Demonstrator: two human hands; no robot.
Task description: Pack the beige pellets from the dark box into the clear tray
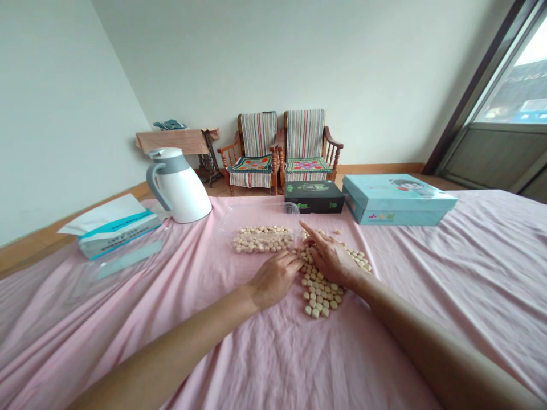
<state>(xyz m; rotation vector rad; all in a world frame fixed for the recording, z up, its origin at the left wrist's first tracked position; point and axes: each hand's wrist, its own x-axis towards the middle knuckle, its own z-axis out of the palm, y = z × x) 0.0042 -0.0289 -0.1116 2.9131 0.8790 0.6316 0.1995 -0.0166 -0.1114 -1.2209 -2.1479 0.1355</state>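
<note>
A heap of small pale beige rounded pieces (322,293), like little cubes or biscuits, lies on the pink cloth. At its left edge is my left hand (276,279), fingers curled together near the pieces; what they hold, if anything, is hidden. Over the upper part of the heap rests my right hand (332,259), its index finger stretched toward the clear plastic container (226,219) and the other fingers bent down among the pieces. More of the same pieces (262,239) lie inside this container, just beyond my left hand.
A pink cloth (265,353) covers the table. On the left are a tissue pack (119,228), a clear plastic lid (128,262) and a white-grey jug (183,188). A black box (314,197) and a light-blue box (397,199) stand behind. Two wooden chairs (256,151) are farther back.
</note>
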